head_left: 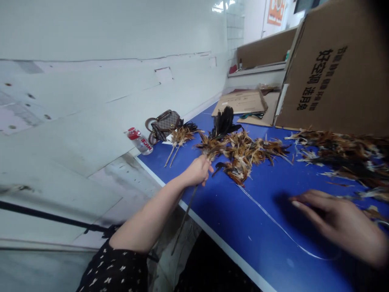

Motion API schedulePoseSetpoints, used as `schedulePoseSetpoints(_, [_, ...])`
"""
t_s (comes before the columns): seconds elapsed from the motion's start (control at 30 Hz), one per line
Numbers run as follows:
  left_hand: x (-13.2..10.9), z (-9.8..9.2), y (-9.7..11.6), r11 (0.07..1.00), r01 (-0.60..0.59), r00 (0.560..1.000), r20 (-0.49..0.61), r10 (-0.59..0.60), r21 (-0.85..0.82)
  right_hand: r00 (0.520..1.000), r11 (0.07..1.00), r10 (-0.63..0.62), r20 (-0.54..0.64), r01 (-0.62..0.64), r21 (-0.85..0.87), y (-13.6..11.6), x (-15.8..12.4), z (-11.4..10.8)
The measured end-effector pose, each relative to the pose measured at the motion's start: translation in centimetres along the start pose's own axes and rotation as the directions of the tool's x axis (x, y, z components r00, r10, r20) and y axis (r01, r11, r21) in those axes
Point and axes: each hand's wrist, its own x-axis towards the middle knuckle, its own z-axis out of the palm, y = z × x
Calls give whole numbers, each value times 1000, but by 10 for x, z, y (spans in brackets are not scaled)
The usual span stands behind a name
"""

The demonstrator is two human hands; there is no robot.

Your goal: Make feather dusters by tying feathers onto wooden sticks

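Observation:
My left hand (199,170) is closed around the thin stick (187,213) of a feather duster. Brown feathers (212,146) spread from the stick just above my fist, and its bare lower end hangs past the table's front edge. Over the right side of the table, my right hand (334,219) has thumb and forefinger brought close together; whatever may be between the tips is too small to make out. A white string (270,219) curves from the feather pile (243,154) toward the lower right, beneath my right hand.
Two finished-looking feathered sticks (180,138) lie at the left beside a checked handbag (167,121) and a clear bottle (140,140) with a red lid. Loose feathers (349,158) cover the right side of the blue table (219,219). Behind stand a large cardboard box (331,77) and flat cardboard (240,101).

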Motion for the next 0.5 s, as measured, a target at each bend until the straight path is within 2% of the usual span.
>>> schedulePoseSetpoints(0.1, [-5, 2, -6, 998, 12, 1000, 7, -12, -57, 995, 996, -54, 86, 48, 71, -43, 48, 31])
schedulePoseSetpoints(0.17, [-8, 4, -9, 996, 12, 1000, -3, -12, -92, 994, 999, -29, 101, 26, 30, -63, 77, 55])
schedulePoseSetpoints(0.23, [-11, 6, -11, 992, 14, 1000, -21, -17, -123, 992, 997, 48, 117, -41, -61, -75, 103, 80])
schedulePoseSetpoints(0.37, [-18, 4, -14, 984, 10, 998, -55, -20, -178, 970, 959, 171, 173, -123, -257, -78, 137, 112])
schedulePoseSetpoints(0.43, [-21, 0, -16, 979, 16, 997, -69, -31, -202, 969, 956, 168, 182, -115, -271, -73, 144, 115])
schedulePoseSetpoints(0.5, [-24, -4, -17, 973, 29, 996, -78, -48, -227, 979, 964, 145, 143, -108, -241, -64, 144, 109])
